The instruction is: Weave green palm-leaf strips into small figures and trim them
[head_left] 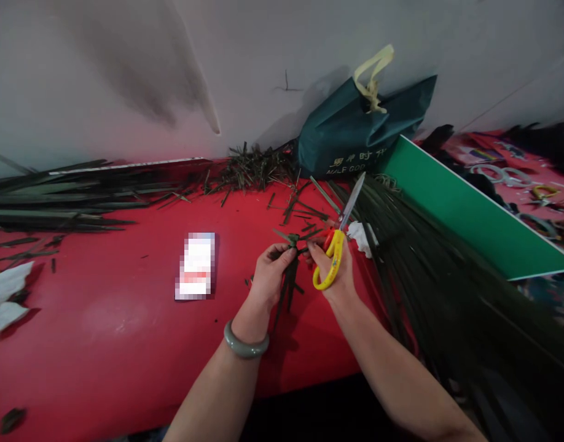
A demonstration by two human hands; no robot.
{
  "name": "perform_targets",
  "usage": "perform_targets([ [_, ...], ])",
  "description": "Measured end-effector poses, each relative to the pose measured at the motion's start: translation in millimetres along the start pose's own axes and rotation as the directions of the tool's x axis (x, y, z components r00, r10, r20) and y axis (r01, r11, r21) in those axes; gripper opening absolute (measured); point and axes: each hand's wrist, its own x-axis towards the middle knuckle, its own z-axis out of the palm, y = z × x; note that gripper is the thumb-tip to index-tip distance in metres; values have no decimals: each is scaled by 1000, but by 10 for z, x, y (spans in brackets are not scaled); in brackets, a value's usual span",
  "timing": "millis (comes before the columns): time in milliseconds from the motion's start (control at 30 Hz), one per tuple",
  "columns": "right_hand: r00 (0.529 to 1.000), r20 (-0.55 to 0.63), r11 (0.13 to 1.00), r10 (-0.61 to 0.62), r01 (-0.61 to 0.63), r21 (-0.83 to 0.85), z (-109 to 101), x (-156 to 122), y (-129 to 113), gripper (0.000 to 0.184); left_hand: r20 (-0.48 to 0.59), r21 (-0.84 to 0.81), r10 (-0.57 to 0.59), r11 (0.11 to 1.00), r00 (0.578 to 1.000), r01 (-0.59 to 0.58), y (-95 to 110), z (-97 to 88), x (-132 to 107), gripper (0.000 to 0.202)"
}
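My left hand (270, 276), with a grey-green bangle (245, 345) on the wrist, pinches a small piece woven from dark green leaf strips (291, 240), whose loose ends hang down toward the table. My right hand (335, 273) touches the same piece with its fingertips and grips scissors (340, 239) with yellow and orange handles. The scissor blades are closed and point up and away to the right. Both hands hover over the red table (116, 319).
A thick bundle of long dark green strips (438, 276) lies to the right, beside a green board (470, 215). Cut scraps (254, 166) and a dark green bag (356, 135) sit by the wall. Long strips (56, 199) lie at far left. A small card (196, 265) lies on the table.
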Motion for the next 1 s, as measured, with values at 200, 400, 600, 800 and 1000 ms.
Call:
perform_targets([
  [200,999,30,1000,14,-15,21,10,-62,110,53,-73,-113,9,993,997,-17,22,1,21,18],
  [400,998,58,994,17,-23,107,43,-56,84,54,-38,-111,16,994,999,-20,12,-12,29,17],
  [600,995,87,990,43,-54,127,-21,-68,143,57,-96,-80,65,994,993,-73,18,-10,40,17],
  [800,977,199,985,72,-102,142,-431,-121,120,48,-158,-24,67,997,985,-72,62,-22,46,20],
  [1000,912,376,987,161,-155,-47,-794,-282,55,40,-138,-42,57,997,989,-63,79,-15,32,21],
])
